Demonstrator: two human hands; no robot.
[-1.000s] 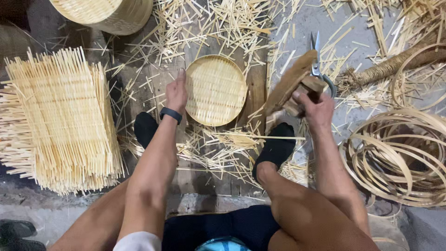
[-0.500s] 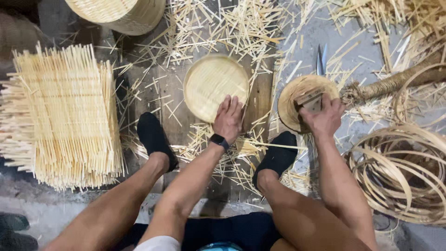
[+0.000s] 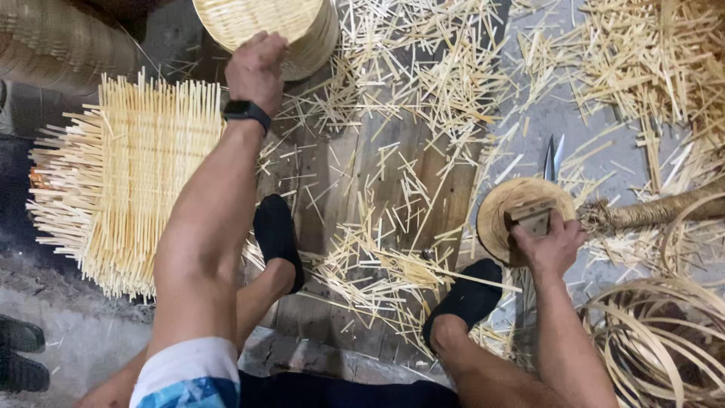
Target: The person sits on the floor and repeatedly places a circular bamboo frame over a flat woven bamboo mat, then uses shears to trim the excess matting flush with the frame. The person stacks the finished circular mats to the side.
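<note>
Under right hand [image 3: 550, 245]: round pale woven bamboo disc [image 3: 500, 211].

The wooden board [image 3: 377, 196] lies in the middle, under the two feet. The left foot [image 3: 278, 238] is at 8 o'clock on it, and the right foot [image 3: 467, 296] is at 5 o'clock. The woven mat [image 3: 124, 181] lies at 9 o'clock, off the board. The stack of baskets [image 3: 294, 23] stands at 11 o'clock, and the left hand [image 3: 257, 68] rests on it. At 3 o'clock the right hand [image 3: 550, 245] is on the round woven lid [image 3: 498, 211]. The scissors [image 3: 551, 157] lie just behind the lid. The coiled strips [image 3: 649, 340] lie at 4 o'clock.
</note>
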